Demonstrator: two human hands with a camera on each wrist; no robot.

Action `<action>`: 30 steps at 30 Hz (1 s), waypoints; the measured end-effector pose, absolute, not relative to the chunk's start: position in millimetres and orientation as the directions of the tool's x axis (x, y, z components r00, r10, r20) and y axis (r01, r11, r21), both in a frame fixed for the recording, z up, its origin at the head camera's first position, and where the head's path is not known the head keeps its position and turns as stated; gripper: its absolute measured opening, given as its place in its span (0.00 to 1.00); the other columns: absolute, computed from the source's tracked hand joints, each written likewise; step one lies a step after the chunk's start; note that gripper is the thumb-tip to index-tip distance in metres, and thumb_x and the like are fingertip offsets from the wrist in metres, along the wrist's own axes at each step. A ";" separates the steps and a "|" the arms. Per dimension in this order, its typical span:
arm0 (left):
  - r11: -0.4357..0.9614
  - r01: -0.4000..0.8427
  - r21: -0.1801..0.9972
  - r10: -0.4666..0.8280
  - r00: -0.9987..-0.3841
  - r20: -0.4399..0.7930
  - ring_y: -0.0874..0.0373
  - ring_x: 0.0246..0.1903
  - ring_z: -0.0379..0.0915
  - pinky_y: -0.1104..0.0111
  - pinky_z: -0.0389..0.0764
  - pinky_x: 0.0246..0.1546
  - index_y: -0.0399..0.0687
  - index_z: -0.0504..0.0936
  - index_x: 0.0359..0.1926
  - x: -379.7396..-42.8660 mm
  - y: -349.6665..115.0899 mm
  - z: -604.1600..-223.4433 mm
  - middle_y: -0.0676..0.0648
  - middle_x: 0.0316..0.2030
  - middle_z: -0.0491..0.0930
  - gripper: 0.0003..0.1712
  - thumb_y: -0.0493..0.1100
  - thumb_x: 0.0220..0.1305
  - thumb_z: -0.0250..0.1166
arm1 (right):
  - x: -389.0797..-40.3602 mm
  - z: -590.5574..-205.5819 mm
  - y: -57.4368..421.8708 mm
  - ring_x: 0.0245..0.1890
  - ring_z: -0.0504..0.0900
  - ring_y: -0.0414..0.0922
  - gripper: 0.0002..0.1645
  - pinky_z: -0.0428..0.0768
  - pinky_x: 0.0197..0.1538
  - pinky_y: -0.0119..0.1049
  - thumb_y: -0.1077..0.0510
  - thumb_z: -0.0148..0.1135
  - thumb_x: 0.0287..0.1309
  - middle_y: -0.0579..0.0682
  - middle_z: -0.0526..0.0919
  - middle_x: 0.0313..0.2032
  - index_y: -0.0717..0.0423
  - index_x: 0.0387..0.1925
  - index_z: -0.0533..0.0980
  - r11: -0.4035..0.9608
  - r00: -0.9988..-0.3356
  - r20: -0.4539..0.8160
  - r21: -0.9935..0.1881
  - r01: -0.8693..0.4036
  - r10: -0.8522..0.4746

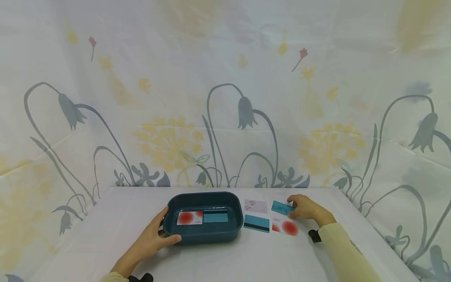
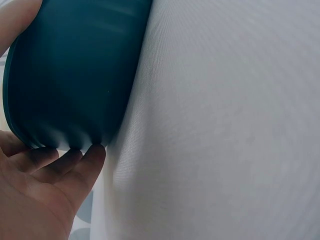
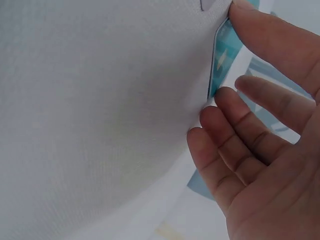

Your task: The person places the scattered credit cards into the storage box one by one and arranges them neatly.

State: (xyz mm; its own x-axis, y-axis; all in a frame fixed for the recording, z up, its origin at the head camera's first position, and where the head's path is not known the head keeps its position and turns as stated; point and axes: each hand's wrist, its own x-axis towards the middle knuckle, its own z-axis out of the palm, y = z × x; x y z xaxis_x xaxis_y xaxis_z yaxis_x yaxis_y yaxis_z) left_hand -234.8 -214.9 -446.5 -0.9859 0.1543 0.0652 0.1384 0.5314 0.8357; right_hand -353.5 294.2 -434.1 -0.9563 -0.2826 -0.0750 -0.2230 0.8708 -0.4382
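A dark teal rectangular tray [image 1: 208,238] stands on the table. My left hand [image 1: 149,237] grips its left end, thumb at the front wall and fingertips pressed to the end wall [image 2: 70,100] in the left wrist view. Inside the tray lie a white card with red circles [image 1: 186,218] and a blue card with a dark stripe [image 1: 216,217]. To the tray's right, my right hand [image 1: 307,207] holds a plain blue card [image 1: 279,207] by opposite edges between thumb and fingers. In the right wrist view this blue card [image 3: 223,57] shows edge-on, close to the cloth.
A pale pink card [image 1: 256,206], a blue card with a black stripe [image 1: 256,223] and a white card with red circles [image 1: 284,226] lie beside the tray. White cloth [image 1: 197,262] covers the table. A flower-patterned curtain [image 1: 225,58] hangs behind.
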 end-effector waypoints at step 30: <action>0.522 0.147 0.840 0.156 -0.985 0.075 0.36 0.66 0.54 0.55 0.71 0.59 0.40 0.45 0.74 -237.3 -215.9 -450.6 0.33 0.71 0.49 0.61 0.54 0.51 0.74 | -349.6 -437.6 293.8 0.34 0.73 0.47 0.14 0.76 0.41 0.44 0.65 0.65 0.53 0.51 0.77 0.33 0.59 0.42 0.75 0.836 -0.952 0.069 -0.462 -0.296 -0.299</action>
State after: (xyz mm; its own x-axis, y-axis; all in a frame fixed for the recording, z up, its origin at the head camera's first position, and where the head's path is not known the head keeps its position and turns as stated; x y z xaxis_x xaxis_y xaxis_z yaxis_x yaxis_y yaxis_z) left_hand -237.3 -215.9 -450.6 -0.9849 0.1559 0.0753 0.1469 0.5221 0.8401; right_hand -349.6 293.8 -437.6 -0.9518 -0.2991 0.0685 -0.2960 0.8361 -0.4619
